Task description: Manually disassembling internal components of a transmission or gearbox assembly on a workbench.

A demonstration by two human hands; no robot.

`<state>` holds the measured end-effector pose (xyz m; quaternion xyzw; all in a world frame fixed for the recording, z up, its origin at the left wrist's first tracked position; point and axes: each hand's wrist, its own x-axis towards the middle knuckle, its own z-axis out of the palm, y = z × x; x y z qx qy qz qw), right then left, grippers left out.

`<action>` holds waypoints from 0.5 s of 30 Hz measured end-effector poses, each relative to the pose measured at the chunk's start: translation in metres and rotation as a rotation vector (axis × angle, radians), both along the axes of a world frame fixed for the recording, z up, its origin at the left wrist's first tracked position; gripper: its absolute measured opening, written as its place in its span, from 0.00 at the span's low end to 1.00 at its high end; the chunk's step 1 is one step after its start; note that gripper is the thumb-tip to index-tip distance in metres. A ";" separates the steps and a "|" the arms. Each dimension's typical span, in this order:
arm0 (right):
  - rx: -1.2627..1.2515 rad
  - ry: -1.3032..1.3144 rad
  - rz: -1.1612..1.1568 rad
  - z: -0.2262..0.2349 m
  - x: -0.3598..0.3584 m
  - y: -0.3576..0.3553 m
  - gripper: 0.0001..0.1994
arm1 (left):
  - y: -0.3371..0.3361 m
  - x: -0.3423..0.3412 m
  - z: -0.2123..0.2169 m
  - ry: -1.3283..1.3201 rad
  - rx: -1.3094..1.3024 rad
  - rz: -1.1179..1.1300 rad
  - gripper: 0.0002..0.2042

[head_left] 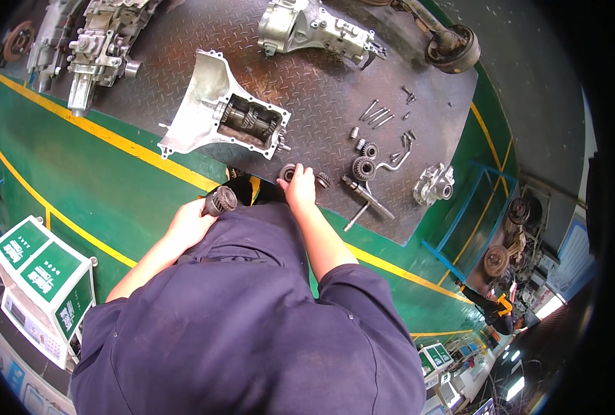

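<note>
1. Left hand [191,221] grips a toothed gear [221,200] beside the worktop [328,97]: likely heavy, rigid, perhaps oily; best held around its body.
2. Right hand [299,185] meets a dark ring [287,171] at the edge; grip indeterminable.

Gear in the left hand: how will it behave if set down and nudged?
The gear in the left hand looks like metal, so probably stiff and heavy for its size. Its round, toothed profile suggests it might roll on edge.
</note>
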<state>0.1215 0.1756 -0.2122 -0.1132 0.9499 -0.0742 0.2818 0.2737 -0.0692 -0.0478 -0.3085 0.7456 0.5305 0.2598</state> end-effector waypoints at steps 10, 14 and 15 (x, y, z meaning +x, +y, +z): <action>-0.053 0.086 0.117 -0.010 0.009 0.006 0.44 | -0.002 0.003 -0.007 -0.009 0.012 -0.004 0.14; -0.046 0.066 0.131 -0.004 0.009 0.003 0.44 | -0.003 0.011 -0.015 -0.008 0.005 -0.001 0.14; -0.047 0.063 0.131 0.000 0.007 0.001 0.44 | -0.004 0.013 -0.015 -0.012 0.004 -0.001 0.14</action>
